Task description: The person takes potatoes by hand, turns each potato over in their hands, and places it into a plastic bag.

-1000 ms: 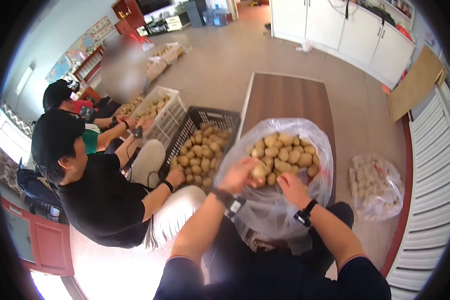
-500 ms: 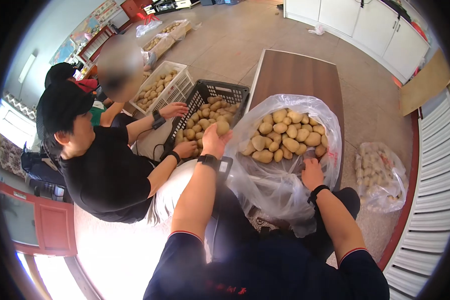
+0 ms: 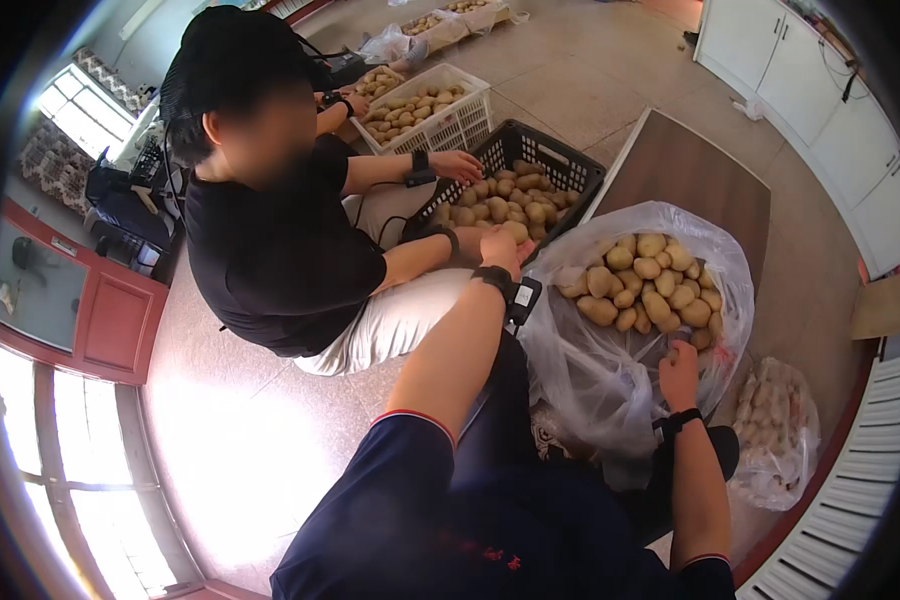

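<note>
My left hand (image 3: 503, 250) is at the near side of a black crate (image 3: 582, 185) of potatoes, fingers closed around a potato (image 3: 516, 231) that shows just past them. Right beside it is a co-worker's hand, partly hidden by mine. The co-worker's other hand (image 3: 457, 167) hovers at the crate's left rim. A clear plastic bag (image 3: 595, 385) lies open in front of me, with several potatoes (image 3: 652, 285) heaped inside. My right hand (image 3: 679, 376), fingers curled, grips the bag's near right side below the potatoes.
The bag rests on a brown board-topped table (image 3: 685, 165). A white crate (image 3: 460, 120) of potatoes stands beyond the black one. On the floor to the right sits a full bag of potatoes (image 3: 775, 430). A co-worker in black (image 3: 270, 260) sits close on my left.
My view has swung left, so the scene sits further right. My left hand, with the potato, has moved from beside the bag to the black crate. My right hand stays at the bag.
</note>
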Motion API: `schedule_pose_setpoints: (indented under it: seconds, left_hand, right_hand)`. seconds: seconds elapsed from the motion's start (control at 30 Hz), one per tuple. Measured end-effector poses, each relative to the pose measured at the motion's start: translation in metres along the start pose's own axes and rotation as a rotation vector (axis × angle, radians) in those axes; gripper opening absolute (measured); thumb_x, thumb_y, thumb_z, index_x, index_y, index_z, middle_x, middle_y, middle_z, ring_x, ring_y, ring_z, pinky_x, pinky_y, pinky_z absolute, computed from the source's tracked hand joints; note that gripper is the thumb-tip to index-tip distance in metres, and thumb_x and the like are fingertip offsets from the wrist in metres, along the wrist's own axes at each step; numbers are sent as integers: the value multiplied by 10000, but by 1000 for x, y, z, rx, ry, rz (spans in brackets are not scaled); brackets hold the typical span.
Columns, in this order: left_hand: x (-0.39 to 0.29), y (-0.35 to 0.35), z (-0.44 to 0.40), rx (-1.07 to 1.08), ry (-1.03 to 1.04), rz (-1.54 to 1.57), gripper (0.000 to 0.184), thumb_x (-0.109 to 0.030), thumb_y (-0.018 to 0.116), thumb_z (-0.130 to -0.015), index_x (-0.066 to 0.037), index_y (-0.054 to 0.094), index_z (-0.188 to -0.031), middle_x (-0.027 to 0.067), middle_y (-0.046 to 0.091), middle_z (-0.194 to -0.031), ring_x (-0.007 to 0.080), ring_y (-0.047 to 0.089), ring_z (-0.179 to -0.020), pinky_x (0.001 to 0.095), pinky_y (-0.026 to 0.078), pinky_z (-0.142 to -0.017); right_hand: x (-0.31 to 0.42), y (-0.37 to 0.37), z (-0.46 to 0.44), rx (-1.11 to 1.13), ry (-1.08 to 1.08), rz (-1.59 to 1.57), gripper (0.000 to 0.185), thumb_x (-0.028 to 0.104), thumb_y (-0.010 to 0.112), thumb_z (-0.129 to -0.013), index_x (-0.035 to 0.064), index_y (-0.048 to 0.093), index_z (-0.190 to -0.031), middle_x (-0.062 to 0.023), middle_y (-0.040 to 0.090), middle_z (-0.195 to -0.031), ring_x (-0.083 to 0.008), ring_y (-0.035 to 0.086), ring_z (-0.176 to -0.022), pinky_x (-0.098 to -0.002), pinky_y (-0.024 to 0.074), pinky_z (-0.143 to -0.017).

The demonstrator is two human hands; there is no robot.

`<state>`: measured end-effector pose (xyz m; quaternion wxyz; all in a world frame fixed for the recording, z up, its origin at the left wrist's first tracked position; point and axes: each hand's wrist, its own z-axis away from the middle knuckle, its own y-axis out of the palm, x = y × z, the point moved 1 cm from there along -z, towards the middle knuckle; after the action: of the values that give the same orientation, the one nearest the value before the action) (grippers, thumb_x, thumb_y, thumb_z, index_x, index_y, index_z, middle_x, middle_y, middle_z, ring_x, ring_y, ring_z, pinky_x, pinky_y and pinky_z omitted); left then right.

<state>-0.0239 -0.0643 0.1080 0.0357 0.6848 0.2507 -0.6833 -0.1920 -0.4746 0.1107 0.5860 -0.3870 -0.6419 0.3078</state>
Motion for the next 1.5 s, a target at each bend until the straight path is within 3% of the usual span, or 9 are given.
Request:
schedule_pose_setpoints:
  seconds: [0.07, 0.1, 0.17, 0.27, 0.43, 0.77, 0.83, 1.2, 1.5]
  left_hand:
    - [-50, 0, 16, -244, -761, 918, 306, -243, 727, -834, 9, 664, -997, 181, 667, -968, 352, 637, -961, 420, 525, -752]
    - [-31, 4, 10, -233, -755, 918, 306, -243, 727, -834, 9, 664, -997, 181, 667, -968, 352, 637, -961, 420, 525, -752]
    - [19, 10, -6, -53, -555, 677, 250, -167, 698, -850, -11, 653, -1040, 160, 643, -1058, 322, 631, -989, 402, 540, -754]
    - [7, 4, 0, -26, -565, 630, 271, -165, 643, -884, -28, 604, -1115, 137, 615, -1097, 311, 635, -963, 400, 542, -726]
    - [-71, 5, 22, -63, -714, 707, 336, -210, 550, -942, -47, 514, -1234, 103, 576, -1116, 307, 647, -892, 408, 535, -667]
    - [-127, 34, 68, 437, -565, 605, 279, -228, 567, -935, -41, 553, -1141, 78, 603, -984, 216, 639, -686, 320, 518, -534]
    - [-126, 38, 72, 597, -563, 469, 301, -264, 569, -935, -54, 552, -1150, 87, 610, -1028, 235, 646, -763, 350, 524, -643]
    - [-129, 43, 88, 856, -564, 362, 426, -364, 565, -940, -62, 522, -1238, 122, 580, -1138, 312, 669, -912, 402, 550, -746]
    - [-134, 49, 91, 1065, -534, 299, 380, -345, 546, -969, -41, 537, -1198, 94, 645, -990, 214, 655, -778, 319, 532, -624]
  right_hand:
    - [-5, 0, -3, -66, 37, -117, 367, 85, 604, -803, -9, 560, -1155, -162, 590, -1087, -325, 598, -972, -392, 491, -869]
    - [-5, 0, -6, -77, 40, -118, 367, 85, 604, -803, -9, 560, -1155, -162, 590, -1087, -325, 598, -972, -392, 491, -869]
    - [-5, 6, -10, 127, 545, -811, 382, 85, 610, -812, 0, 558, -1180, -96, 609, -996, -214, 623, -831, -316, 517, -710]
    - [29, -8, -8, 151, 681, -997, 385, 80, 616, -813, 10, 558, -1187, -46, 598, -922, -126, 591, -720, -250, 479, -587]
    - [39, 0, -10, 219, 493, -1097, 390, 108, 623, -835, 32, 555, -1211, -41, 603, -910, -116, 580, -684, -243, 454, -563]
    - [95, -21, -21, 433, 545, -1141, 354, 421, 582, -961, 80, 584, -1057, -30, 598, -771, -128, 568, -624, -260, 443, -547]
    - [97, -18, -20, 442, 548, -1133, 352, 428, 577, -960, 79, 575, -1006, -21, 577, -756, -119, 550, -613, -258, 436, -540]
    - [127, -5, -35, 432, 318, -1084, 343, 394, 595, -949, 78, 547, -826, 14, 480, -614, -88, 456, -500, -257, 365, -454]
    - [155, -6, -43, 403, 348, -1186, 260, 261, 560, -970, 15, 591, -1051, -15, 583, -768, -74, 532, -603, -220, 418, -519]
